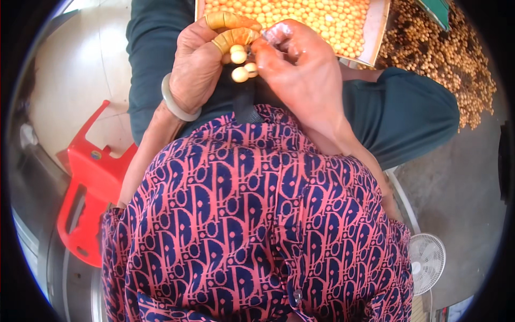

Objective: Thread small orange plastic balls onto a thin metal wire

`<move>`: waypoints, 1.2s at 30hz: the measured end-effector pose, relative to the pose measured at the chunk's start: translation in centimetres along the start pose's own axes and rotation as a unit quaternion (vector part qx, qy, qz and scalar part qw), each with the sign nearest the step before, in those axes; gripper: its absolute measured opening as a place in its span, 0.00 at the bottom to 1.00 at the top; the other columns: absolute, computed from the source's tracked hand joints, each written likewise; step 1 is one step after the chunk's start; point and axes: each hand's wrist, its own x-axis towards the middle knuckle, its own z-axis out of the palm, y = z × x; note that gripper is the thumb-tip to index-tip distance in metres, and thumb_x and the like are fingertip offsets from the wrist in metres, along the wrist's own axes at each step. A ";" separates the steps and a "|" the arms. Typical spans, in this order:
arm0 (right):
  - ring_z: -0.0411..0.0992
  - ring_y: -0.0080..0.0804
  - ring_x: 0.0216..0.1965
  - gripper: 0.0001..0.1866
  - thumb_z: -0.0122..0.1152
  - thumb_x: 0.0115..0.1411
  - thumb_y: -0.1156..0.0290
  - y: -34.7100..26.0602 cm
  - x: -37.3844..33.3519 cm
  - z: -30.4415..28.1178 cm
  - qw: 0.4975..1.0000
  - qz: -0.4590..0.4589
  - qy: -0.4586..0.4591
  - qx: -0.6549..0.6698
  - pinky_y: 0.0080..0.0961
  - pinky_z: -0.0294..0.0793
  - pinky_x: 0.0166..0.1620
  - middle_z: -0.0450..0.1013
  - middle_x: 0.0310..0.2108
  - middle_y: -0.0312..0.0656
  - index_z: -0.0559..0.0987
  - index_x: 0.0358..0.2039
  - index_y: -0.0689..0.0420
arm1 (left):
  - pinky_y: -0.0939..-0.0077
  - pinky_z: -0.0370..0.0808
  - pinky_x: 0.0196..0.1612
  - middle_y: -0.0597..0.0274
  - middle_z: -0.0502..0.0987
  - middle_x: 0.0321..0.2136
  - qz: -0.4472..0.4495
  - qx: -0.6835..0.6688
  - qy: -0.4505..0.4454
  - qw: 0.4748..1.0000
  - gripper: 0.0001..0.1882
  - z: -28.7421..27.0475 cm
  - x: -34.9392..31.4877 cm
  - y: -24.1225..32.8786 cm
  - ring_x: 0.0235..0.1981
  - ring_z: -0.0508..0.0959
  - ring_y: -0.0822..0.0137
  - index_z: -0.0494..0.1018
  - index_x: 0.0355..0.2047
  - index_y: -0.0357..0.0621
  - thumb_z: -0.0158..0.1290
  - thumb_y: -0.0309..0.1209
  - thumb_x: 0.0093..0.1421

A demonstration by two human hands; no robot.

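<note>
In front of my lap, my left hand (194, 67) pinches a small sprig of round pale-yellow fruits (240, 74), which hang below its fingertips. Yellow coverings (234, 37) wrap its thumb and a finger, and a pale bangle (174, 102) circles the wrist. My right hand (306, 67) is closed, its fingertips meeting the left ones by the fruits. Its fingers look wet and reddish. What lies between the right fingertips is too small and hidden to make out. Just beyond both hands, a shallow box (377, 37) holds many loose, round yellow fruits (300, 19).
A large heap of small brown fruits on stems (440, 59) lies at the far right, with a green object (435, 12) on it. A red plastic stool (94, 166) stands at left. A white fan (427, 263) is at lower right. My dark trouser legs (399, 112) border the box.
</note>
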 end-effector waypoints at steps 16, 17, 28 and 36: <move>0.74 0.19 0.28 0.05 0.56 0.59 0.76 0.1 -0.2 -1.4 0.999 -0.018 -0.028 -0.034 0.13 0.75 0.30 0.76 0.27 0.39 0.75 0.33 0.65 | 0.77 0.76 0.36 0.57 0.76 0.38 -0.037 -0.036 0.022 0.998 0.13 -3.2 0.5 -0.2 0.35 0.76 0.70 0.70 0.47 0.40 0.46 0.30 0.64; 0.74 0.26 0.26 0.05 0.58 0.56 0.72 0.9 0.0 -1.0 1.000 -0.010 0.006 -0.002 0.18 0.72 0.28 0.74 0.24 0.40 0.77 0.31 0.61 | 0.76 0.76 0.37 0.56 0.75 0.41 -0.070 -0.072 -0.051 0.994 0.14 -3.9 1.0 -0.5 0.37 0.76 0.67 0.69 0.49 0.41 0.44 0.32 0.65; 0.75 0.32 0.25 0.11 0.52 0.60 0.68 -0.5 -0.2 -0.9 0.991 0.062 -0.043 0.107 0.23 0.74 0.28 0.74 0.27 0.44 0.77 0.35 0.62 | 0.75 0.76 0.37 0.58 0.75 0.41 -0.108 -0.123 0.071 0.984 0.13 -0.5 1.5 1.1 0.35 0.77 0.66 0.69 0.47 0.38 0.43 0.29 0.64; 0.76 0.33 0.24 0.12 0.51 0.60 0.70 0.2 0.0 -1.4 0.991 -0.017 -0.097 0.092 0.23 0.75 0.28 0.74 0.29 0.49 0.75 0.35 0.66 | 0.55 0.77 0.35 0.58 0.71 0.49 -0.227 -0.243 -0.039 0.942 0.19 -2.2 1.4 0.4 0.37 0.77 0.60 0.60 0.55 0.40 0.35 0.29 0.65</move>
